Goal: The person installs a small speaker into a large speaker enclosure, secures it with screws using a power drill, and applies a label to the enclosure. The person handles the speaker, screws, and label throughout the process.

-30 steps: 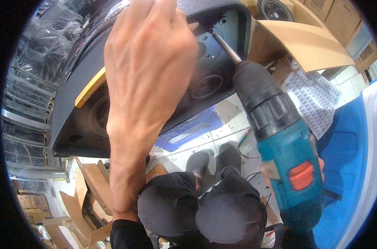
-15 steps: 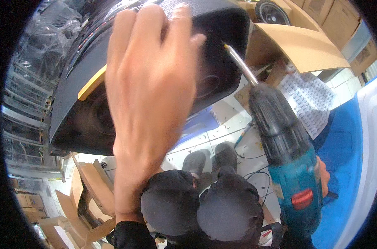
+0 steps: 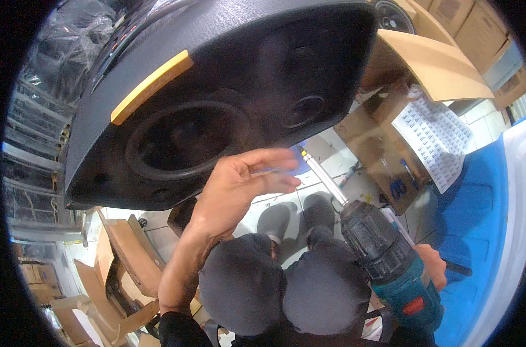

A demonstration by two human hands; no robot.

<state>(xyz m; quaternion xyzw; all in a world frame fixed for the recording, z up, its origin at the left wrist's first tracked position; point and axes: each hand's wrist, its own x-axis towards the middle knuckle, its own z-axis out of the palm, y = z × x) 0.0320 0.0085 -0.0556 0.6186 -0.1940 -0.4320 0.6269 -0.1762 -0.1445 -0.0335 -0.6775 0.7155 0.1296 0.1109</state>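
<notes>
My right hand (image 3: 430, 266) grips a teal and black cordless drill (image 3: 384, 254) with a red switch. Its long silver bit (image 3: 326, 179) points up and left, and a small dark bit of something sits at the yellow-ringed tip, too blurred to name. Close to that tip is my left hand (image 3: 240, 185), its fingers stretched and apart from the thumb, smeared by motion. Above both hands looms a large black speaker cabinet (image 3: 216, 34), with a big round speaker cone (image 3: 187, 139), a smaller ring (image 3: 303, 111) and a yellow strip (image 3: 153, 87) along its edge.
Blue scissors (image 3: 398, 188) and a printed sheet (image 3: 433, 136) lie around a cardboard box at right. A blue plastic surface (image 3: 477, 202) curves along the right side. Opened cartons (image 3: 127, 260) stand lower left; plastic-wrapped goods (image 3: 72, 34) fill the upper left.
My left hand has come down from the speaker cabinet toward the drill bit. The drill has dropped lower, its tip now below the cabinet's edge.
</notes>
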